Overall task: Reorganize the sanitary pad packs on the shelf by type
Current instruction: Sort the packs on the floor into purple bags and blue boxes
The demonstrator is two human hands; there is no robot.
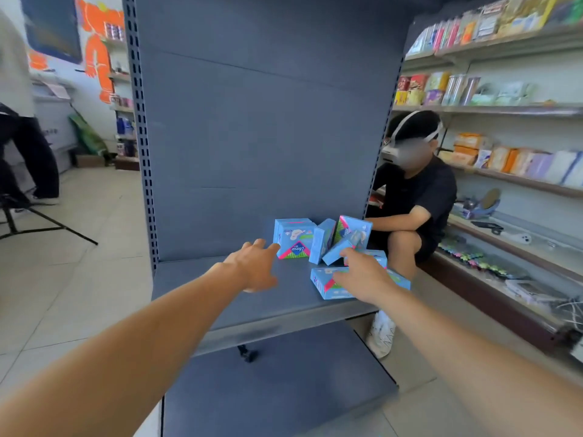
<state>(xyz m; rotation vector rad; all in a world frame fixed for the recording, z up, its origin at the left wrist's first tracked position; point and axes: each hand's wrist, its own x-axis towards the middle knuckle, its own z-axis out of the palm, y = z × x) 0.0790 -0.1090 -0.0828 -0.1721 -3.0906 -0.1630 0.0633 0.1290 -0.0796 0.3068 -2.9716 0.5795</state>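
**Both hands reaching into a jumble of blue pad packs**

Nearest the camera, two bare forearms stretch out over the grey shelf [220, 294]. The left hand [252, 266] is spread, fingers apart and holding nothing, its fingertips just short of the upright pack [293, 239] at the left of the cluster. The right hand [362, 275] lies over the flat pack [331, 283] at the shelf's front right, with its fingers reaching the tilted pack [339, 250] above; whether it has closed on either I cannot tell.

Behind these, more blue packs [350, 230] lean against one another in a loose heap towards the shelf's back panel [252, 121], some upright, some tilted. All sit on the right half of the shelf; the left half is bare.

The packs look like light, soft-filled film wrappers with boxy shape: likely easy to lift one-handed, slightly squashy, and a bit slick. Pinching across the narrow sides should hold best. The leaning ones probably topple if a neighbour is pulled away.

Beyond the shelf, a seated person [413, 190] is beside stocked wall shelves [504, 108].
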